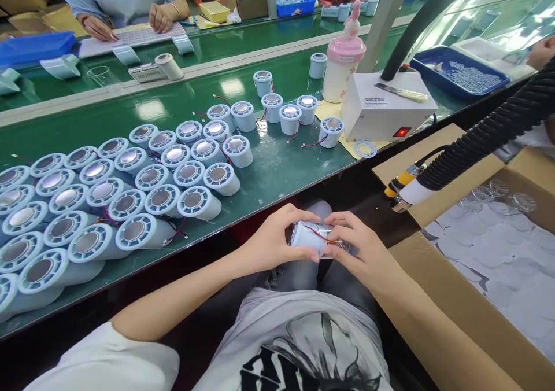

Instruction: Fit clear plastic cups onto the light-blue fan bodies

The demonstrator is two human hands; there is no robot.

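Observation:
Between my two hands, above my lap, lies a light blue cylindrical housing [306, 238] on its side, with thin red, yellow and dark wires along it. My left hand [274, 233] is closed around its left end. My right hand [362, 242] grips the other end with thumb and fingers, where a clear plastic part [342, 244] shows; how far it covers the housing I cannot tell. On the bench to my left stand many similar housings [150, 176], open-patterned rims and silvery discs facing up, some with wires trailing out.
A white box [385, 107] with a lit red switch stands beside a pink-lidded bottle [346, 55]. A black corrugated hose [489, 128] hangs at right over a carton [433, 269] of clear plastic parts. A blue tray [459, 73] holds small pieces. Across the bench, co-workers' hands [160, 18] are visible.

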